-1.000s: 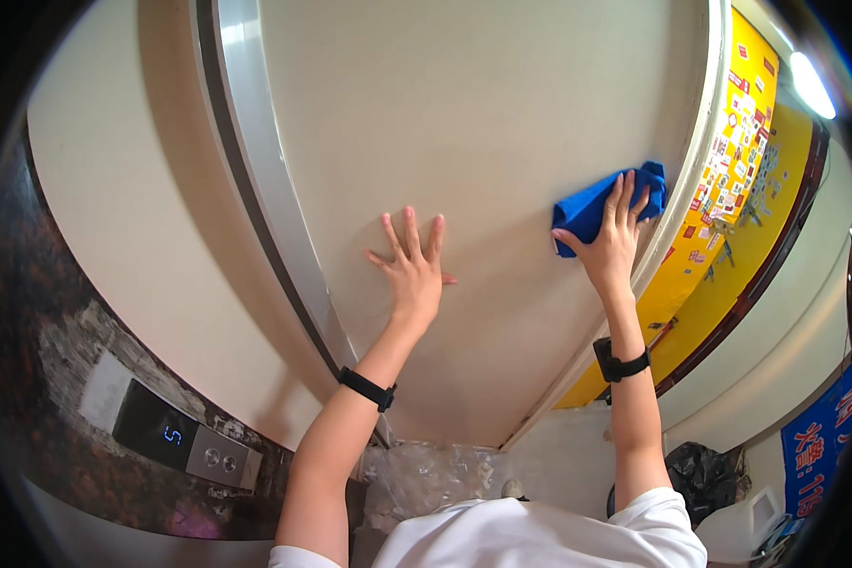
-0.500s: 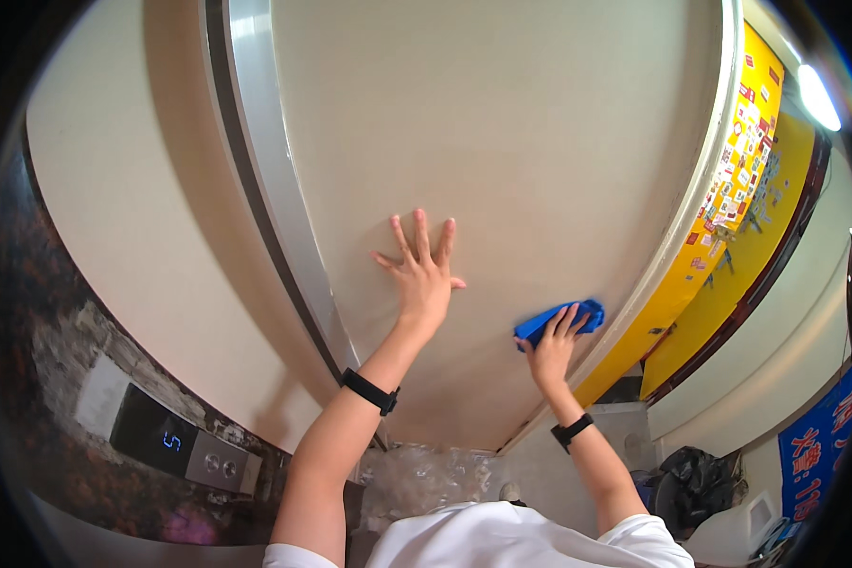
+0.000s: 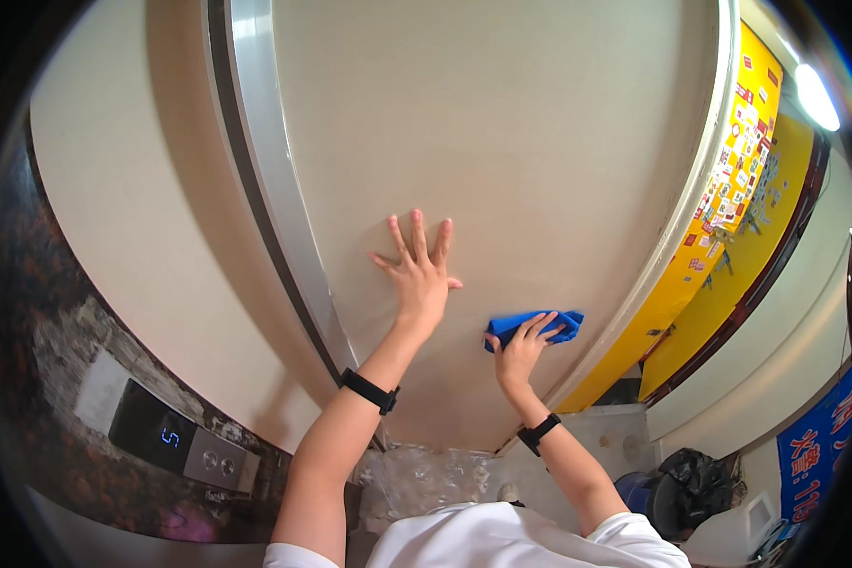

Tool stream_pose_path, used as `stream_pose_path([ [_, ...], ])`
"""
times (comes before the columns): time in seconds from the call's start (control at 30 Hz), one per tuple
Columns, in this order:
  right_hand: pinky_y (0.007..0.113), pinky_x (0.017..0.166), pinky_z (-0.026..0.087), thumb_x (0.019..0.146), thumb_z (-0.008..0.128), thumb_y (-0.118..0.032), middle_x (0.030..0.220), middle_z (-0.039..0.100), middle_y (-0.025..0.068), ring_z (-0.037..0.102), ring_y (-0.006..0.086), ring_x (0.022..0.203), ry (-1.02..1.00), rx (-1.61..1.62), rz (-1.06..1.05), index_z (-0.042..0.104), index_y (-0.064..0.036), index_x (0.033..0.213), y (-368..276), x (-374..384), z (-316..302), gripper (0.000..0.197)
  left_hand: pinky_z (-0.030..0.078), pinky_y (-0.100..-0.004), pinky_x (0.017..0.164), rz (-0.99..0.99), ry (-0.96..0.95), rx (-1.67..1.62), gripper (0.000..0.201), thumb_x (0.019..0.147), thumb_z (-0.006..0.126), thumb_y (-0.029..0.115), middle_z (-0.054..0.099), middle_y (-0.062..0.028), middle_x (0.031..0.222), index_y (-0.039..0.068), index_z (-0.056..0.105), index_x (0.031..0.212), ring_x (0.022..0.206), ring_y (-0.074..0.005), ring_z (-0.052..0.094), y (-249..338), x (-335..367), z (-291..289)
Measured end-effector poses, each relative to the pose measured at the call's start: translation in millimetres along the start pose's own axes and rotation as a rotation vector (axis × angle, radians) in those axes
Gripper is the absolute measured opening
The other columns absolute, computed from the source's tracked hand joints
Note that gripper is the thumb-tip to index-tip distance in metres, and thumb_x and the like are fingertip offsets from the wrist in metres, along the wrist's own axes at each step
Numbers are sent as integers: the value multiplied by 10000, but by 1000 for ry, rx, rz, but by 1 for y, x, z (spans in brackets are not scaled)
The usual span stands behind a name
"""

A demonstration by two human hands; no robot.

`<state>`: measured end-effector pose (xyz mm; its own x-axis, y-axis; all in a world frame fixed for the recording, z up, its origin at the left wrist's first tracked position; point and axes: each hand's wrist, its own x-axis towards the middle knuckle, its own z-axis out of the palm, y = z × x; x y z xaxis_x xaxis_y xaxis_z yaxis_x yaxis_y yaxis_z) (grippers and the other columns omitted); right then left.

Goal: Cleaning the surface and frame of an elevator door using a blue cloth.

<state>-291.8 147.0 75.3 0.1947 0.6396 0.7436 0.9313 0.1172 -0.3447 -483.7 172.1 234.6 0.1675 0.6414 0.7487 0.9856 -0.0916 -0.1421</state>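
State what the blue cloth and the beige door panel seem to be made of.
Blue cloth: soft fabric, perhaps microfibre, bunched in folds under the right hand. Door panel: probably coated metal; smooth, matt, faintly textured, beside a shiny steel-like strip.

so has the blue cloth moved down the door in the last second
Yes. The blue cloth under the right hand has slid down the beige door panel, ending below the flat left hand.
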Motion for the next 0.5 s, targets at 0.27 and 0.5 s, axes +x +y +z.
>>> stream_pose_path([
  [0.27, 731, 1031, 279, 722, 817, -442, 1601, 174, 276, 107, 626, 1419, -15, 32, -217, 299, 67, 1494, -46, 36, -9, 1060, 327, -838, 905, -3, 28, -41, 1317, 657, 778, 593, -27, -294, 1613, 181, -54, 1592, 1440, -594, 56, -2, -2, 1],
  [0.5, 581, 1162, 177, 631, 835, -459, 1602, 300, 36, 215, 361, 1486, -49, -79, -661, 389, -96, 1506, -61, 122, -59, 1047, 310, -841, 914, -35, 53, 206, 1241, 722, 792, 494, -23, -287, 1617, 193, -36, 1596, 1442, -594, 48, -1, -2, 14],
])
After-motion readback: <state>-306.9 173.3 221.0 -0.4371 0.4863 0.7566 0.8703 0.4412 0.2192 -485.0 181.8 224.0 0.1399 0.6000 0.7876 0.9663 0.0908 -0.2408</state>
